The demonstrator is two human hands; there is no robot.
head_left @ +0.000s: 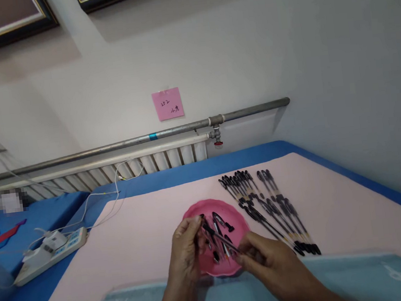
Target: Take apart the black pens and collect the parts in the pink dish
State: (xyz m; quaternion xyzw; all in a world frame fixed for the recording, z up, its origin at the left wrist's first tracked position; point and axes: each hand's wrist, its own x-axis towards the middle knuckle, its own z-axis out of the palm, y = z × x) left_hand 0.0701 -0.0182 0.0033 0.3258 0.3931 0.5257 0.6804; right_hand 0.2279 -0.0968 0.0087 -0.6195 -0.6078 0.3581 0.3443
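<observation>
A pink round plate [193, 211] lies on the pink tabletop and holds loose pen parts: caps, refills and barrels. Over its near side both hands pinch one thin pen barrel [220, 237]. My left hand [186, 251] grips its upper left end. My right hand [267, 259] grips its lower right end. Right of the plate, several finished black pens [268, 208] lie in a slanted row.
A white power strip [51, 252] with cables sits at the table's left edge. Behind the table runs a radiator [123, 169] under a grey pipe [247, 111], with a pink note [168, 104] on the wall. A light blue cloth [363, 279] covers the near edge.
</observation>
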